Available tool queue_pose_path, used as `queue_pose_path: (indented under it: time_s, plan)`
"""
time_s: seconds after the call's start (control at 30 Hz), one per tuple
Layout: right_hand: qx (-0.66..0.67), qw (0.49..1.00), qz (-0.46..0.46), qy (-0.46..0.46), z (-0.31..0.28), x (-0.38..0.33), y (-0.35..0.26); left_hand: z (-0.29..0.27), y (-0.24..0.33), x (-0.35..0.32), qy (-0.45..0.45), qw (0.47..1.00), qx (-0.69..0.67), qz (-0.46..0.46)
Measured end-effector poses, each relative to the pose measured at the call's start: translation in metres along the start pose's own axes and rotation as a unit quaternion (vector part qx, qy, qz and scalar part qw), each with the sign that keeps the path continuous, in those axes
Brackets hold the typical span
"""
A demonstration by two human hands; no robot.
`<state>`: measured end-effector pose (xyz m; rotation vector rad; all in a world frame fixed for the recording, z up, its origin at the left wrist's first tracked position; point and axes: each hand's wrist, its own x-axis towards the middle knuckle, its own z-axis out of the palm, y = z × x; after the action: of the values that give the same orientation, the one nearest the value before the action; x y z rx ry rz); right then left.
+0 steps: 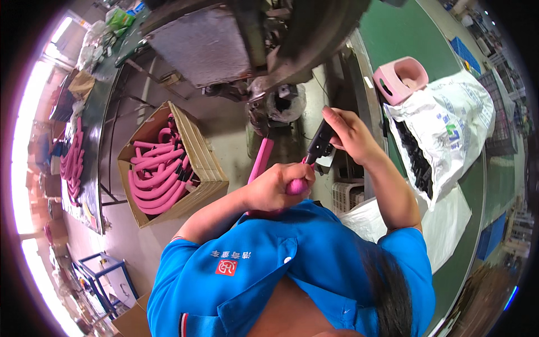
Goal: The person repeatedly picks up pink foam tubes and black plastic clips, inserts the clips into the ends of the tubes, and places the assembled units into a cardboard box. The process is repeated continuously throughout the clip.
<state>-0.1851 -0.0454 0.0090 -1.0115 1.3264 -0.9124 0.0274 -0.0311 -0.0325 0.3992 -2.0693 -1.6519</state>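
Just in front of my chest, my left hand [279,186] is wrapped round a pink foam-covered tube [297,186]. A straight pink stretch of tube [261,158] rises beyond that hand; whether both are one bent piece is hidden by the fingers. My right hand [351,136] grips a black plastic fitting [320,141], thumb along its upper end. The fitting stands tilted, its narrow lower end meeting the pink tube beside my left fist. How far the two parts overlap cannot be seen.
A cardboard box [210,168] of curved pink tubes stands left. A dark machine [202,48] looms ahead. On the green bench [393,33] at right are a pink holder [401,78] and a white sack [455,123] of black parts. More pink tubes [72,163] hang far left.
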Motion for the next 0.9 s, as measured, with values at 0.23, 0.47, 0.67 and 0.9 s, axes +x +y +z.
queue_pose_path:
  time_s: [0.23, 0.47, 0.67, 0.9]
  plan:
    - [-0.095, 0.995, 0.000, -0.029, 0.058, 0.119, 0.059, -0.042, -0.045, -0.033, 0.131, 0.988, 0.011, -0.084]
    - [-0.277, 0.936, -0.217, 0.009, 0.066, 0.228, 0.099, -0.077, -0.058, -0.018, 0.200, 0.980, -0.008, -0.015]
    - [-0.352, 0.914, -0.203, -0.019, 0.068, 0.239, 0.100, -0.083, -0.067, -0.021, 0.200, 0.978, -0.037, -0.055]
    - [-0.404, 0.892, -0.199, -0.032, 0.067, 0.243, 0.109, -0.095, -0.070, -0.028, 0.162, 0.982, -0.011, -0.096]
